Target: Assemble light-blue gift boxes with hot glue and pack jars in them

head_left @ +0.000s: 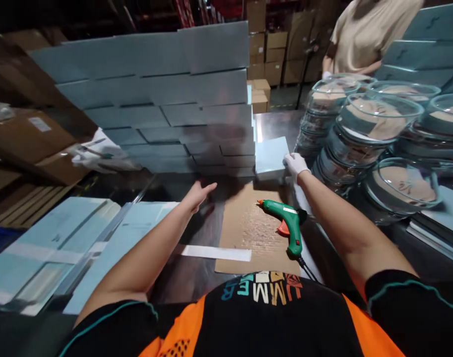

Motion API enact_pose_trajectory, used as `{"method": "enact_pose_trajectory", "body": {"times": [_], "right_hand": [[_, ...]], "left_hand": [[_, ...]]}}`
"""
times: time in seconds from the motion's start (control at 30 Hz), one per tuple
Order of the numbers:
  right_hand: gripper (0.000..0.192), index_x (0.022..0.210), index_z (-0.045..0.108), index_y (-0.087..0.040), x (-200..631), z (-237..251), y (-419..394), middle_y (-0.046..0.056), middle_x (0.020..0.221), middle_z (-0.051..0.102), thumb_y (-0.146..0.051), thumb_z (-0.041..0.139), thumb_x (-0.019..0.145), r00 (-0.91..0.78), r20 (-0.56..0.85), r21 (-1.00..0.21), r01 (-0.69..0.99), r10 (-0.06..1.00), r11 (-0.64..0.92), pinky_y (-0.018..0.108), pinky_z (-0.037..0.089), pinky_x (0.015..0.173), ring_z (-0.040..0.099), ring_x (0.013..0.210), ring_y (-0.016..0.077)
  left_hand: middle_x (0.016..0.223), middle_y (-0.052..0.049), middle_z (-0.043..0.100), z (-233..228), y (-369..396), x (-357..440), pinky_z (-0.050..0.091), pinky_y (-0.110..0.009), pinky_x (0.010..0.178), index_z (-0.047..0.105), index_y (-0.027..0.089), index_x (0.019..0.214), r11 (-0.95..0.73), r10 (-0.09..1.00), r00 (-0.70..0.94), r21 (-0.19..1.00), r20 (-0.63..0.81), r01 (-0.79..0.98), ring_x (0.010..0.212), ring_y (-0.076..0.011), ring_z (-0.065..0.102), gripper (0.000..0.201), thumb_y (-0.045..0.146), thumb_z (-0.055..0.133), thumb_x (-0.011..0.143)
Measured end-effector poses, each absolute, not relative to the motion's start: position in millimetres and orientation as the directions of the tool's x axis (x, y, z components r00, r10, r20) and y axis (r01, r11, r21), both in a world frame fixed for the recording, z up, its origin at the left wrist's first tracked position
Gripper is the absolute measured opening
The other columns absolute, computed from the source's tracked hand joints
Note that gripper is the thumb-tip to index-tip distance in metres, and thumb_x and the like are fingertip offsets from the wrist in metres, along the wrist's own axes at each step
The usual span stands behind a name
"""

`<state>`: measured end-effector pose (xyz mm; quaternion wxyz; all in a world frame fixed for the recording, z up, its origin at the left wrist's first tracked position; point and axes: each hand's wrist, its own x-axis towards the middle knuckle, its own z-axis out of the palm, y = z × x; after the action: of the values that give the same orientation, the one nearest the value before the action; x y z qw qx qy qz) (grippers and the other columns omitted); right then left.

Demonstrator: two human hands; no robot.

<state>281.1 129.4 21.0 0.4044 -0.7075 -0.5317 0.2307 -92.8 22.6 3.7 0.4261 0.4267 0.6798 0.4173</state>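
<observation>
From where I stand, the right hand (296,164), gloved in white, grips a pale blue box (273,152) by its near right side. That box sits on the tabletop (202,228), just beyond the cardboard (231,225) and at the right end of a tall stack (166,89) of similar boxes. The left hand (199,194) is bare and holds nothing, its fingers loosely extended before the stack; I can't tell whether it touches the tabletop.

Going by how things lie, a good deal looks done: the stack is several rows high. Plenty seems left too, since blue sheets (77,223) lie flat on the left and glass dishes (378,119) stand piled on the right, outside any box. Whether the gripped box is filled or sealed, I can't make out. The glue gun (280,207) lies unheld on the cardboard, near a white strip (215,253).
</observation>
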Motion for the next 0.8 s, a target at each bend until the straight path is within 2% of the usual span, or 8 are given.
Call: {"method": "enact_pose_trajectory", "body": {"times": [0.13,0.33,0.43,0.5,0.57,0.67,0.73,0.8], "right_hand": [[0.042,0.143,0.07,-0.017,276,6,125,0.012,0.142,0.072,-0.042,0.075,0.11,0.246,0.028,-0.771,0.622,0.969,-0.136,0.049,0.067,0.104,0.075,0.121,0.0264],[0.039,0.141,0.071,-0.017,263,-2,108,0.012,0.141,0.074,-0.039,0.076,0.109,0.09,0.086,-0.633,0.774,0.992,-0.015,0.049,0.066,0.107,0.076,0.122,0.0264],[0.047,0.141,0.07,-0.009,252,28,102,0.022,0.15,0.071,-0.025,0.084,0.099,0.058,0.166,-0.508,0.861,0.984,0.035,0.055,0.06,0.117,0.072,0.135,0.0352],[0.054,0.144,0.068,-0.004,249,62,92,0.029,0.164,0.061,-0.019,0.084,0.095,0.006,0.271,-0.405,0.908,0.963,0.108,0.061,0.045,0.133,0.057,0.156,0.0426],[0.058,0.154,0.063,-0.004,256,104,77,0.026,0.18,0.045,-0.018,0.077,0.099,-0.057,0.39,-0.293,0.939,0.919,0.182,0.065,0.013,0.145,0.029,0.175,0.0422],[0.066,0.167,0.049,-0.005,285,164,55,0.021,0.191,0.022,-0.023,0.067,0.107,-0.048,0.567,-0.133,0.98,0.822,0.149,0.07,-0.022,0.139,0.001,0.181,0.0396],[0.063,0.161,0.056,-0.004,313,194,47,0.025,0.184,0.037,-0.032,0.071,0.107,0.071,0.621,-0.063,0.997,0.78,-0.041,0.079,-0.012,0.138,0.015,0.178,0.0462],[0.049,0.143,0.07,-0.006,343,210,42,0.029,0.162,0.063,-0.039,0.072,0.108,0.198,0.571,-0.031,0.975,0.796,-0.22,0.086,0.016,0.136,0.041,0.166,0.0502]], "left_hand": [[0.164,-0.029,0.061,-1,5,-124,0.053,-0.056,0.123,0.056,0.014,0.15,0.261,0.95,-0.247,0.921,-0.191,0.29,0.153,-0.0412,0.062,0.078,0.043,0.086,0.084],[0.165,-0.028,0.061,-20,-34,-158,0.05,-0.062,0.128,0.056,0.018,0.152,0.134,0.987,-0.149,0.846,-0.066,0.516,0.155,-0.0442,0.061,0.096,0.067,0.082,0.074],[0.167,-0.027,0.059,-26,-56,-150,0.055,-0.062,0.123,0.056,0.019,0.152,0.094,0.996,-0.058,0.808,-0.074,0.581,0.155,-0.0452,0.062,0.095,0.074,0.076,0.077],[0.166,-0.025,0.062,-30,-68,-142,0.056,-0.061,0.123,0.058,0.02,0.152,0.028,0.999,0.001,0.764,-0.037,0.645,0.154,-0.0443,0.063,0.092,0.076,0.071,0.08],[0.163,-0.022,0.065,-33,-78,-139,0.054,-0.063,0.126,0.062,0.021,0.15,-0.058,0.998,0.05,0.69,0.032,0.722,0.153,-0.0442,0.063,0.087,0.076,0.068,0.083],[0.159,-0.023,0.068,-31,-85,-154,0.048,-0.067,0.131,0.066,0.021,0.144,-0.131,0.985,0.05,0.539,0.162,0.832,0.154,-0.0475,0.061,0.081,0.075,0.062,0.084],[0.154,-0.027,0.069,-25,-85,-178,0.047,-0.069,0.131,0.067,0.016,0.141,-0.1,0.973,-0.001,0.426,0.231,0.899,0.155,-0.0517,0.059,0.081,0.075,0.057,0.085],[0.146,-0.033,0.071,-18,-85,-211,0.048,-0.073,0.127,0.067,0.01,0.139,-0.002,0.959,-0.083,0.299,0.271,0.954,0.151,-0.0587,0.06,0.087,0.077,0.053,0.085]]}}
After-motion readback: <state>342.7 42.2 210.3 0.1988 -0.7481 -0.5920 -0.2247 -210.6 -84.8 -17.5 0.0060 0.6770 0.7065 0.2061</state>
